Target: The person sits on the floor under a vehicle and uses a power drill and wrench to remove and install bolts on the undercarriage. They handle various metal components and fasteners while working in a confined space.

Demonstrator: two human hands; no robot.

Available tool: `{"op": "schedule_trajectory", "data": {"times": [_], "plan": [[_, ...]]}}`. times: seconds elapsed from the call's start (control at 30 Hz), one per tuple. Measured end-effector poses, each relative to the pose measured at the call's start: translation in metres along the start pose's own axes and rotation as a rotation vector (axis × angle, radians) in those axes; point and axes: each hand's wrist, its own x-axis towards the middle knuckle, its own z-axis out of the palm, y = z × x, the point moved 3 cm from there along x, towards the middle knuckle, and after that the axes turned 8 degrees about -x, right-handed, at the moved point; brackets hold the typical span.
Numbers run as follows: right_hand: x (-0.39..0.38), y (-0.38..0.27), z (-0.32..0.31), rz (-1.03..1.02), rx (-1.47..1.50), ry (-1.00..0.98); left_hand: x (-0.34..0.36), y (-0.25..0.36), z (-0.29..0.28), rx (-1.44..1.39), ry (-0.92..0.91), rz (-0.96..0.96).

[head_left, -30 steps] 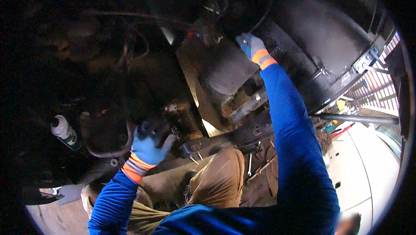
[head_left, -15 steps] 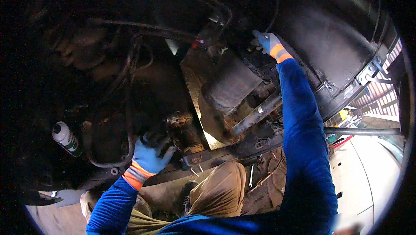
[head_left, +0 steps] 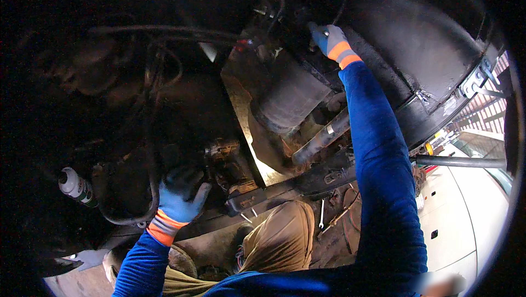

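Observation:
My right hand (head_left: 329, 42), in a grey and blue glove with an orange cuff, reaches up among dark machine parts above a black cylinder (head_left: 293, 100). Its fingers are curled closed; whatever they grip is hidden in the shadow. Lower left, my left hand (head_left: 183, 195), gloved the same way, has its thumb apart and its dark fingers spread against the machinery. It appears to hold nothing. Just right of it is a rusty brown metal part (head_left: 227, 163). A bent dark tube (head_left: 150, 187) runs beside the left hand.
A white spray can (head_left: 75, 184) lies tilted at the far left. A metal pipe (head_left: 323, 137) slopes below the cylinder. On the ground near my knee (head_left: 282, 236) lies a wrench (head_left: 322, 213). At right, a grey bar (head_left: 460, 161) crosses in front of a white vehicle (head_left: 455, 215).
The whole view has shifted slightly. My right hand's fingers have curled in more and sit a little farther left; my left hand has moved slightly left, fingers still spread.

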Motion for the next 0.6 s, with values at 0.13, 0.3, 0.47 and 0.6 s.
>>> {"op": "schedule_trajectory", "data": {"times": [0.13, 0.3, 0.47, 0.6], "plan": [[-0.001, -0.015, 0.0, 0.036, 0.031, -0.012, 0.0, -0.009, -0.003, -0.058, 0.016, -0.093], [0.023, 0.023, 0.023, -0.075, -0.087, 0.218, -0.011, -0.031, 0.013, -0.255, 0.012, -0.284], [0.038, -0.004, 0.023, -0.16, -0.111, 0.361, -0.01, -0.032, 0.009, -0.076, -0.043, -0.277], [0.013, -0.032, 0.001, -0.175, -0.165, 0.103, -0.015, -0.039, 0.01, -0.157, 0.012, -0.348]]}}
